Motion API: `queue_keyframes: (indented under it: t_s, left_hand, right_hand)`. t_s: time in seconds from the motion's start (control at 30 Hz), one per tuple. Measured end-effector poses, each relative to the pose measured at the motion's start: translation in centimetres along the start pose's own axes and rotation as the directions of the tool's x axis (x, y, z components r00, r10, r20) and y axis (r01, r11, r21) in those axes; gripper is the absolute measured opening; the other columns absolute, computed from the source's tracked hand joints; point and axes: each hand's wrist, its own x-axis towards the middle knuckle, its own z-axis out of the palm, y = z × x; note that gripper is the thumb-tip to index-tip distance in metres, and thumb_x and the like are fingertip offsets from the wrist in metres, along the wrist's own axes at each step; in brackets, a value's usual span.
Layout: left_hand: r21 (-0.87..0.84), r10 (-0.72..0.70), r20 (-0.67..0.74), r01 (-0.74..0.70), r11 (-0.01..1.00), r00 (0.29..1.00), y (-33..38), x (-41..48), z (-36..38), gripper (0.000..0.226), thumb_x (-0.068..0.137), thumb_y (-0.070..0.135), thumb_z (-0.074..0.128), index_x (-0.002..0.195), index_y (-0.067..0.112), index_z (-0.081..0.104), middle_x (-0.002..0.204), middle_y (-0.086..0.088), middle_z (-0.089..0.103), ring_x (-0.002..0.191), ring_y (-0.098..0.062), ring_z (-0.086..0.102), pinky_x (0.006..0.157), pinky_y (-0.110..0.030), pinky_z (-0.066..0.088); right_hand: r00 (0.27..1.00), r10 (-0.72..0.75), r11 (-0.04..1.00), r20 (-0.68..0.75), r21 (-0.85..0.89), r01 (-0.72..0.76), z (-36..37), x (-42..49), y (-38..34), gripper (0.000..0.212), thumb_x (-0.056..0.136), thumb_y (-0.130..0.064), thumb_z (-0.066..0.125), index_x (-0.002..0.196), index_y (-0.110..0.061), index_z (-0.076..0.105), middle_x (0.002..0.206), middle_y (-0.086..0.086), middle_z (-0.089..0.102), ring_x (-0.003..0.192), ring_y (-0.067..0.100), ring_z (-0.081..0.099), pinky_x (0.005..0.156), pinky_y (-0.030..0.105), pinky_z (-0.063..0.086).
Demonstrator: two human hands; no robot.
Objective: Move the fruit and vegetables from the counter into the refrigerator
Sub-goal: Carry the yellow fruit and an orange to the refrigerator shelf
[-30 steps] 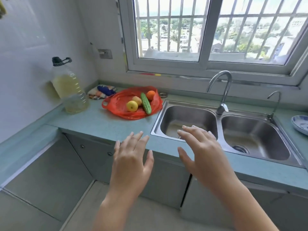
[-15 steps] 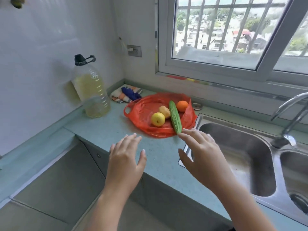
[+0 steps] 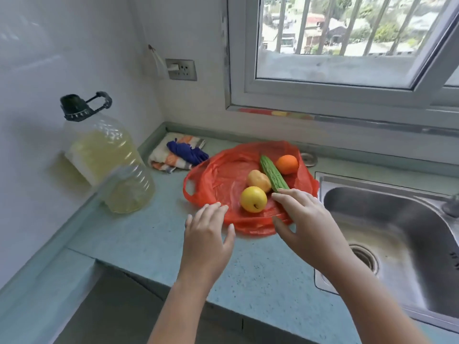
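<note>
A red plastic bag (image 3: 218, 175) lies spread flat on the pale green counter (image 3: 154, 239). On it rest a yellow apple (image 3: 253, 202), a tan potato (image 3: 258, 181), a green bitter gourd (image 3: 274, 174) and an orange (image 3: 287, 164). My left hand (image 3: 208, 234) hovers open over the bag's near left edge, holding nothing. My right hand (image 3: 305, 219) is open, its fingertips over the near end of the bitter gourd, just right of the apple; it grips nothing. No refrigerator is in view.
A large bottle of yellow oil (image 3: 106, 160) stands at the left against the wall. A folded cloth with a blue glove (image 3: 181, 153) lies behind the bag. A steel sink (image 3: 397, 234) lies to the right. A small metal lid (image 3: 309, 158) sits near the sink's corner.
The view has closed in on the counter. Both hands have moved forward from the counter's front edge to the bag, the right one reaching the gourd's near end.
</note>
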Motion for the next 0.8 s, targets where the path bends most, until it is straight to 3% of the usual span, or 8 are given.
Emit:
queue_keyframes:
  t_s: [0.17, 0.3, 0.63, 0.8]
  left_hand:
    - [-0.110, 0.041, 0.104, -0.029, 0.993, 0.994, -0.5, 4.8, 3.2, 0.041, 0.086, 0.030, 0.053, 0.124, 0.015, 0.055, 0.132, -0.002, 0.052, 0.127, -0.020, 0.041, 0.108, -0.044, 0.023]
    - [-0.172, 0.006, 0.151, 0.020, 0.985, 0.988, -0.5, 8.7, 6.0, 0.048, 0.079, 0.035, 0.045, 0.121, 0.014, 0.057, 0.129, -0.002, 0.054, 0.121, -0.019, 0.046, 0.103, -0.031, 0.027]
    - [-0.283, -0.032, 0.317, 0.127, 0.951, 0.948, -1.4, 13.6, 12.3, 0.046, 0.077, 0.033, 0.052, 0.120, 0.016, 0.058, 0.131, 0.002, 0.051, 0.123, -0.014, 0.042, 0.107, -0.030, 0.029]
    - [-0.283, -0.052, 0.360, 0.162, 0.945, 0.931, -1.8, 15.1, 14.3, 0.041, 0.082, 0.026, 0.061, 0.123, 0.021, 0.055, 0.136, 0.004, 0.044, 0.127, -0.011, 0.036, 0.108, -0.026, 0.024]
  right_hand:
    - [0.998, 0.065, 0.996, 0.008, -0.062, -0.064, 1.4, 3.2, 3.6, 0.035, 0.077, -0.025, 0.061, 0.108, -0.009, 0.065, 0.108, 0.009, 0.065, 0.100, 0.032, 0.060, 0.083, 0.043, 0.048]
    - [0.985, 0.148, 0.988, 0.089, -0.055, -0.144, 3.0, 6.3, 7.2, 0.038, 0.079, -0.021, 0.068, 0.116, -0.011, 0.062, 0.115, 0.007, 0.062, 0.104, 0.030, 0.056, 0.088, 0.037, 0.042]
    - [0.944, 0.264, 0.963, 0.198, -0.102, -0.248, 9.0, 13.2, 16.2, 0.039, 0.080, -0.019, 0.065, 0.117, -0.008, 0.060, 0.116, 0.012, 0.061, 0.106, 0.035, 0.054, 0.087, 0.042, 0.044]
    - [0.921, 0.348, 0.937, 0.172, -0.100, -0.336, 11.3, 16.2, 19.1, 0.041, 0.084, -0.020, 0.060, 0.122, -0.007, 0.054, 0.122, 0.012, 0.055, 0.114, 0.032, 0.046, 0.087, 0.038, 0.039]
